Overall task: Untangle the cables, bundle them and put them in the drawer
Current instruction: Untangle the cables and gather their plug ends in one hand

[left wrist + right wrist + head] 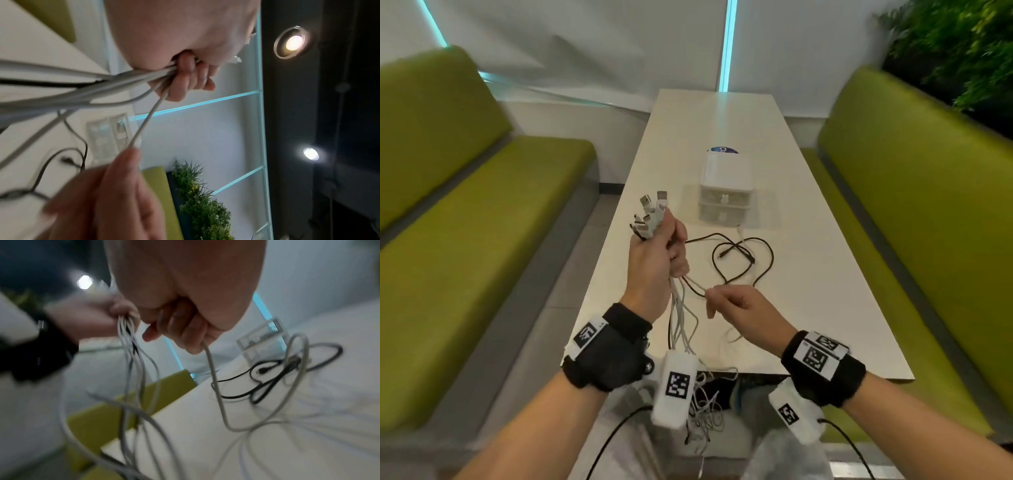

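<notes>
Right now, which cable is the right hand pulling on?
The right hand pinches a single white cable that runs up into the left hand. The other white cables hang from that fist; the black cable lies looped on the table.

Small white plastic two-drawer unit [725, 192] on long white table [808, 274], black cable loops [736, 260] in front; padded green benches [482, 240] both sides.

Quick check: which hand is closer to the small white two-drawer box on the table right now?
Left. The left hand, gripping the bundle of white cables, is raised just left of the small white two-drawer box. The right hand, pinching one white cable, sits nearer the person.
</notes>
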`<action>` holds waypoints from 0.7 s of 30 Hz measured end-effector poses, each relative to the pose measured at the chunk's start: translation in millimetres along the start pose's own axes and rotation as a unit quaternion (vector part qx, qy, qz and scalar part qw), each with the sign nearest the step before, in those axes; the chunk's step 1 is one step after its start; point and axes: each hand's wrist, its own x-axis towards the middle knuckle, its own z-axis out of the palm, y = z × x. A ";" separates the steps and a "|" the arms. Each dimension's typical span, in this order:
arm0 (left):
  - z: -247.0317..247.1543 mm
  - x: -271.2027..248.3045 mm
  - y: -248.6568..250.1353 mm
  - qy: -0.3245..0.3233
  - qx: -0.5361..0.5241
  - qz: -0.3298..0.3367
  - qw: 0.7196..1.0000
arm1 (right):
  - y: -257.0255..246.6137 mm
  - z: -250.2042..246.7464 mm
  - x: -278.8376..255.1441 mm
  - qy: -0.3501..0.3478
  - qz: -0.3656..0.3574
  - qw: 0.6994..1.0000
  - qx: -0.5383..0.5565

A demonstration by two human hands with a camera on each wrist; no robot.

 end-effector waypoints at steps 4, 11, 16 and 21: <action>-15.5 -4.8 27.0 -0.044 0.066 0.061 0.995 | 20.6 0.0 -4.7 -0.056 0.040 0.984 -0.162; -17.3 -1.7 -11.2 -0.157 0.413 0.116 0.890 | 17.7 2.9 -3.6 -0.057 0.016 0.970 -0.235; -10.9 -10.6 -53.3 -0.217 0.548 0.006 0.808 | 20.5 -10.3 -6.3 0.008 0.023 0.982 -0.189; -9.0 -14.6 -49.5 -0.181 0.580 0.032 0.793 | 25.8 -10.9 -9.6 -0.006 0.025 0.985 -0.171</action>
